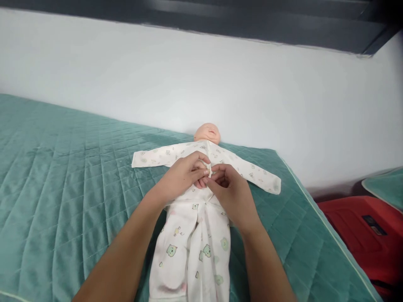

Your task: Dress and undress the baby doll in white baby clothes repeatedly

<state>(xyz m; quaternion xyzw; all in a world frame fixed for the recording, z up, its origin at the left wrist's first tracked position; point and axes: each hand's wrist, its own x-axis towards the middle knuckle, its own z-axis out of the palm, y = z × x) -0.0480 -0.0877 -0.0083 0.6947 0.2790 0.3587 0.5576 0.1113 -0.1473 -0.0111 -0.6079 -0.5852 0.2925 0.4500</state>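
Observation:
A baby doll point(207, 132) lies on its back, its head by the wall, dressed in a white top point(258, 174) with small animal prints. Both sleeves stretch out to the sides. Below are white printed pants point(176, 256) with green bear faces. Over the chest, my left hand point(190, 172) pinches the front edge of the top between thumb and fingers. My right hand point(228, 184) meets it there, its fingertips closed on the same edge. Whatever small fastening may be between the fingertips is hidden.
A green quilted cover point(78, 180) spreads under the doll, with its piped edge at the right. Beyond that edge sits a red plastic case or seat point(359, 230). A white wall point(176, 79) rises behind, with a dark beam point(201, 19) above.

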